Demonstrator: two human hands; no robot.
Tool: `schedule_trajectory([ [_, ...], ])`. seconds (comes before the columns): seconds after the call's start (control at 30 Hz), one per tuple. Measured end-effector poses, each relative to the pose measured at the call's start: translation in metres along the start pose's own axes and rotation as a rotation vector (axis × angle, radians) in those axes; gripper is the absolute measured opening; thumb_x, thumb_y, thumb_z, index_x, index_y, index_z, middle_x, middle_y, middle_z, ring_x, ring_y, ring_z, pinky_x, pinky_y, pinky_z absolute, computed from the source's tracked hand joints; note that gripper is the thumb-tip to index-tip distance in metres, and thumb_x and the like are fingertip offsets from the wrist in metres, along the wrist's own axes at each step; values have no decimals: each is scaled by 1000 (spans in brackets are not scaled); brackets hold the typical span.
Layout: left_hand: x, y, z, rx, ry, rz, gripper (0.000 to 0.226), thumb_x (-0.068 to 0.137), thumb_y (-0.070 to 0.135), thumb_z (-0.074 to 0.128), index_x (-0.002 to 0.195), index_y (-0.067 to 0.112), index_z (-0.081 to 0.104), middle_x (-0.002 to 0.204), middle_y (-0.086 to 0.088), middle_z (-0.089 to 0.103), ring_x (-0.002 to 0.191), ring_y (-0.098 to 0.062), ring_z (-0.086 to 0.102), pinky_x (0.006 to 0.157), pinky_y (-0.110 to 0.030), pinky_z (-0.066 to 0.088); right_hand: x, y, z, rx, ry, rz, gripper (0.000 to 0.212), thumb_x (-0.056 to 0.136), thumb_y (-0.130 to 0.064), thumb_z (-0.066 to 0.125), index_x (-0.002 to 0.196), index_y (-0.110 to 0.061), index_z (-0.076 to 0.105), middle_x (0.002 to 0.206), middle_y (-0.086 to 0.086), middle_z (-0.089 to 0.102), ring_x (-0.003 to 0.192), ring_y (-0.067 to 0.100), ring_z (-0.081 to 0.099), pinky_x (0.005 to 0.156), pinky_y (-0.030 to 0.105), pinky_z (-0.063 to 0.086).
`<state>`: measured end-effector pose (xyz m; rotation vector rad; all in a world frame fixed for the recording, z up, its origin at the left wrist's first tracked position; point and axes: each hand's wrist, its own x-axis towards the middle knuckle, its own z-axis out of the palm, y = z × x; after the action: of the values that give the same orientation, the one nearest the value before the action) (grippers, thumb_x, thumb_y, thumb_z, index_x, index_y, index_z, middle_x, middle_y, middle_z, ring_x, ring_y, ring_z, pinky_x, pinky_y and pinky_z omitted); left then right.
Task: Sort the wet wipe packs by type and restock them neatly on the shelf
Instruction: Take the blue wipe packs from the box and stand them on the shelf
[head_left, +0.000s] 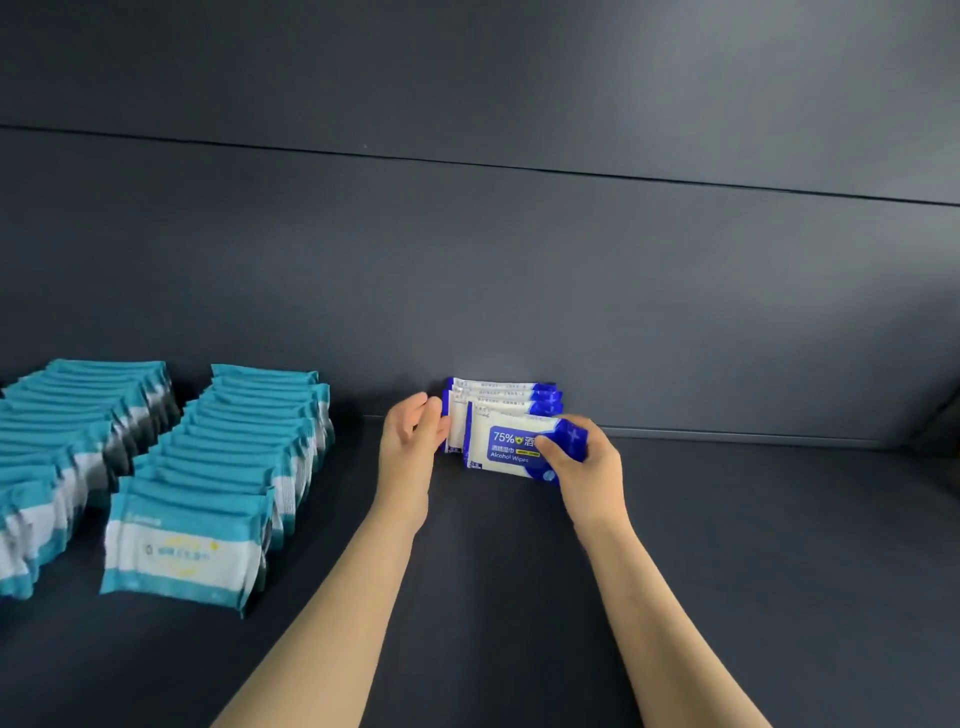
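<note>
Head camera view of two bare forearms reaching onto a dark grey shelf (727, 545). The right hand (589, 462) grips the front pack (511, 449) by its right end, thumb across the printed face and fingers curled behind it. The left hand (415, 436) is loosely open, palm turned right, its fingertips touching the left edge of the short row behind.

That row of blue packs (498, 397) stands upright on edge against the back wall (519, 286), near the middle of the shelf. Four packs can be counted, front one included. Each is white with a royal-blue label and blue ends; the front one reads "75%" and "Alcohol Wipes" beside Chinese characters.

Well apart to the left stand two long rows of teal packs (228, 467), teal-edged with a white middle band and faint yellow print. The row nearer the hands holds more than ten — packed too tightly for an exact count. The far-left row is cut off by the frame edge.
</note>
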<state>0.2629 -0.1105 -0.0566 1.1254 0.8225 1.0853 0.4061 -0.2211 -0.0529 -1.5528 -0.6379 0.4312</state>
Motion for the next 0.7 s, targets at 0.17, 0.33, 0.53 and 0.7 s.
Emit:
schedule_trajectory([
  [0.17,-4,1,-1,69,-74,44,34,94,33,62,127,27,54,121,12,61,103,5,64,77,-12,50,8,5,17,-181,41,-129,34,87,-21,76,116,-30,60,113,-6,48,107,12,55,80,14,45],
  [0.33,-5,3,4,93,-44,64,29,97,26,60,125,20,56,115,16,61,91,17,61,64,-5,47,11,7,23,-246,65,-193,41,84,-22,78,114,-31,51,116,-9,50,114,14,51,74,6,38],
  [0.53,-4,-1,2,211,-59,96,35,91,15,68,125,21,56,116,12,63,99,4,63,69,-13,52,12,14,26,-281,119,-238,41,83,-23,79,115,-22,53,110,-8,51,109,17,50,73,6,38],
  [0.7,2,-5,5,524,2,239,36,89,11,67,123,16,57,122,1,58,97,-9,62,64,-8,49,11,11,27,-301,114,-213,48,82,-26,80,120,-18,52,115,-2,52,110,18,51,75,9,37],
])
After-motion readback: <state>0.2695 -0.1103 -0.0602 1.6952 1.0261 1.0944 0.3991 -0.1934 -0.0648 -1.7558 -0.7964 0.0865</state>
